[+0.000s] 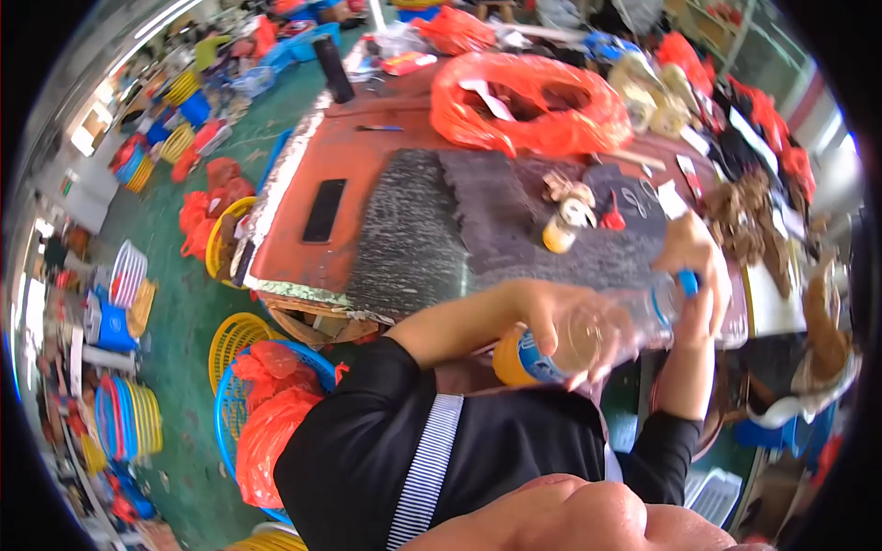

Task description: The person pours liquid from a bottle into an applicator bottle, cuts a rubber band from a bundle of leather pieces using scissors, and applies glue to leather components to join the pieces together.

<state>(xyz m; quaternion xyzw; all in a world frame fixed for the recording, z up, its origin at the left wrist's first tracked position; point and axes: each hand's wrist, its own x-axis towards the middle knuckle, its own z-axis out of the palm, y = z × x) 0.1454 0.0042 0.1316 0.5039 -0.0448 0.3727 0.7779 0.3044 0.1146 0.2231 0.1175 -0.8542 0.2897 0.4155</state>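
Observation:
My left hand (551, 331) is wrapped around the body of a clear plastic bottle (597, 335) with orange liquid at its base end. The bottle lies tilted close to my chest, its neck pointing up and to the right. My right hand (700, 280) has its fingers closed on the blue cap (687, 282) at the neck. Whether the cap is loose cannot be made out. Beyond my hands, a small jar with yellow contents (559, 235) stands on the dark work sheet (413, 230), beside a small red object (613, 217).
A black phone (324, 210), a pen (379, 128) and a black flask (333, 70) are on the red table (285, 253). An open red plastic bag (459, 119) sits at the back. Brown scraps (744, 216) lie right; a blue basket (223, 409) holds red bags at lower left.

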